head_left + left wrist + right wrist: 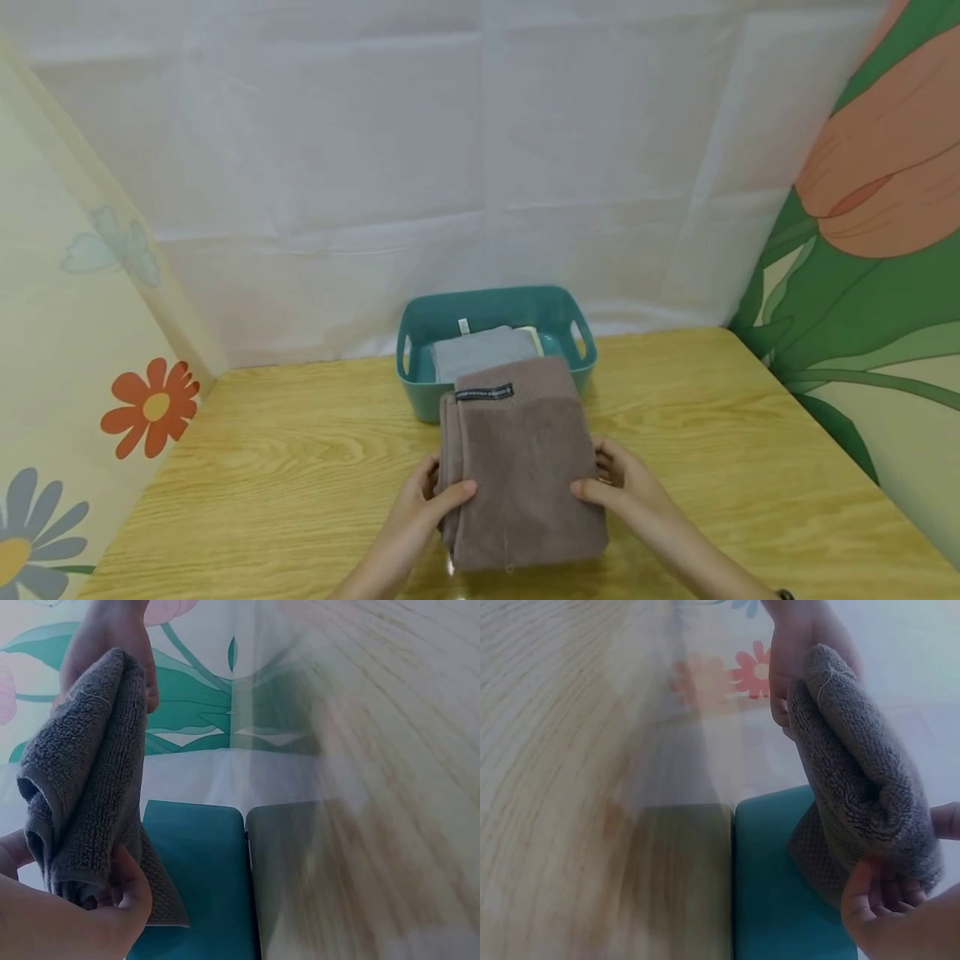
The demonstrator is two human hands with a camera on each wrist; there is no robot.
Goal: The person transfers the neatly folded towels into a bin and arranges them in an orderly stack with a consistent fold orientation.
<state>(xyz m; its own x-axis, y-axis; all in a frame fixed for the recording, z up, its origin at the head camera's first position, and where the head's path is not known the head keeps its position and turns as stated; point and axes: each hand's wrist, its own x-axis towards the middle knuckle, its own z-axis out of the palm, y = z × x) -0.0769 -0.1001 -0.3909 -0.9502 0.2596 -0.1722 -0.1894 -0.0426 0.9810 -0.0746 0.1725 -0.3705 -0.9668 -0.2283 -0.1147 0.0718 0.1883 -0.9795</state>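
A folded brown towel point(532, 475) with a dark label strip near its top edge is held up between both hands in the head view. My left hand point(435, 500) grips its left side, thumb on the front face and fingers behind. On the opposite edge, my right hand point(626, 483) pinches it the same way. Both wrist views show the towel point(90, 772) folded in thick layers, raised over the table. Its top part overlaps the front of a teal basket point(427, 400), where a folded light grey cloth point(483, 350) lies inside.
The basket stands on a wood-grain table point(285, 467) near a white cloth backdrop point(337, 167). Painted panels flank the table: flowers point(155, 407) on the left, a large tulip point(892, 158) on the right. A small white tag point(463, 326) sticks up inside the basket.
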